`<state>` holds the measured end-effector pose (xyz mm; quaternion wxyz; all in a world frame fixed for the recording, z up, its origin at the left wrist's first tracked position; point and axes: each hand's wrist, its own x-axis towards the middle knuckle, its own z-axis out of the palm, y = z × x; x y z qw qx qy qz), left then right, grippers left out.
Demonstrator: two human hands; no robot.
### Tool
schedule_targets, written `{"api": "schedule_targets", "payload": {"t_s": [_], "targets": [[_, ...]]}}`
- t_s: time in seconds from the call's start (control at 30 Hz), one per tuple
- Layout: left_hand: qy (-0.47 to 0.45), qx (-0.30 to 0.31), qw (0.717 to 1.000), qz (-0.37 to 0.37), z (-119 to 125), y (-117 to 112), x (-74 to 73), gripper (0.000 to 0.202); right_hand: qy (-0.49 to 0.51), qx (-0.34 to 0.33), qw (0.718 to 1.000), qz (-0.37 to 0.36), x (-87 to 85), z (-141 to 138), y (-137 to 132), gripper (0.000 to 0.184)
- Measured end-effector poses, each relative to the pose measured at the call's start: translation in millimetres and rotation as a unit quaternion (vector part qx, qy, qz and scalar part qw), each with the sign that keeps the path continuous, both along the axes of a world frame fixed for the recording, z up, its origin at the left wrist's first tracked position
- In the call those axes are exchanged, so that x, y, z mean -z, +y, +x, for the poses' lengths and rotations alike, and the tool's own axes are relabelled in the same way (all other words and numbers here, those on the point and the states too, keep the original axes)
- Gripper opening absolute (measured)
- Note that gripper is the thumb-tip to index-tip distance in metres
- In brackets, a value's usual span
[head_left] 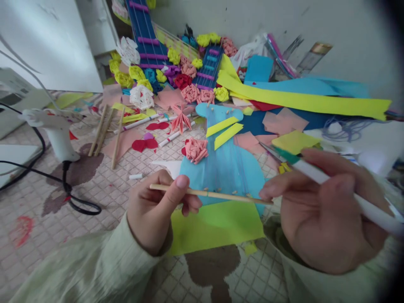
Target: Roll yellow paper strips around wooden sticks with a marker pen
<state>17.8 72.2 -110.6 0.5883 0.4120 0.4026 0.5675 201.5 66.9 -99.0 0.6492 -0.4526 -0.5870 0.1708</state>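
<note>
My left hand (151, 214) is closed on a thin wooden stick (227, 196), with the thumb on top. A small green mark crosses the stick near its middle. In my right hand (334, 223) is a white marker pen (311, 171) with a green end pointing up and left; its fingertips are close to the stick's right end, and I cannot tell if they touch it. Below the stick lie a light-blue paper guitar shape (249, 168), with strings and small pegs, and a yellow-green paper sheet (217, 229). Two yellow strips (227, 136) cross the guitar's neck.
A white glue gun (58, 134) stands at left with its black cable (83, 207). Several wooden sticks (118, 136), markers (139, 124) and paper scraps lie nearby. Finished-looking paper guitars (148, 42) and paper flowers (190, 93) fill the back. A long yellow strip (299, 101) lies at right.
</note>
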Motion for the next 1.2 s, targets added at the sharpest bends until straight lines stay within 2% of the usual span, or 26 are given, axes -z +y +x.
{"api": "schedule_targets", "payload": {"t_s": [0.07, 0.2, 0.33, 0.4, 0.5, 0.6, 0.67, 0.73, 0.83, 0.93, 1.03, 1.13, 1.2], "targets": [[0.005, -0.026, 1.000, -0.006, -0.4, 0.4, -0.4, 0.032, 0.048, -0.006, 0.998, 0.028, -3.1, -3.2, 3.8, 0.025], [0.009, -0.067, 0.998, -0.013, -2.2, 2.1, -2.4, 0.035, -0.041, -0.095, 0.993, -0.051, -7.1, -0.9, 3.1, 0.028], [0.012, -0.108, 0.994, -0.033, -4.0, 5.9, -4.8, 0.034, -0.031, -0.141, 0.986, -0.083, -6.1, 2.4, 3.7, 0.031], [0.017, -0.110, 0.993, -0.048, -3.4, 7.7, -5.7, 0.034, -0.023, -0.136, 0.985, -0.109, -5.1, 2.8, 7.4, 0.026], [0.025, -0.076, 0.996, -0.043, -0.5, 7.9, -6.1, 0.035, 0.006, -0.099, 0.987, -0.124, -3.8, 4.1, 15.1, 0.021], [0.065, -0.057, 0.996, 0.007, 0.6, 5.7, -4.7, 0.024, 0.041, -0.074, 0.988, -0.129, -1.9, 7.8, 22.4, 0.018], [0.128, -0.048, 0.989, 0.053, -2.2, 5.6, -2.6, 0.013, 0.050, -0.072, 0.987, -0.131, 0.2, 10.6, 26.0, 0.016], [0.222, -0.020, 0.967, 0.124, -7.5, 8.5, 0.4, 0.009, 0.050, -0.062, 0.989, -0.128, 2.7, 12.8, 28.5, 0.016], [0.350, 0.015, 0.903, 0.248, -15.6, 17.1, 4.2, 0.008, 0.038, -0.029, 0.992, -0.120, 6.4, 15.5, 30.8, 0.016], [0.401, 0.072, 0.856, 0.319, -18.6, 23.3, 2.4, 0.010, 0.046, -0.002, 0.993, -0.108, 9.2, 18.0, 31.7, 0.016], [0.429, 0.111, 0.832, 0.334, -17.6, 20.7, -8.6, 0.015, 0.079, -0.011, 0.992, -0.098, 10.4, 19.3, 31.4, 0.017], [0.476, 0.075, 0.824, 0.297, -23.6, 10.8, -25.0, 0.019, 0.078, -0.048, 0.993, -0.079, 8.9, 18.6, 29.7, 0.020], [0.501, 0.033, 0.830, 0.242, -37.9, 4.8, -33.5, 0.019, 0.072, -0.049, 0.994, -0.059, 6.4, 18.1, 28.7, 0.021]]}}
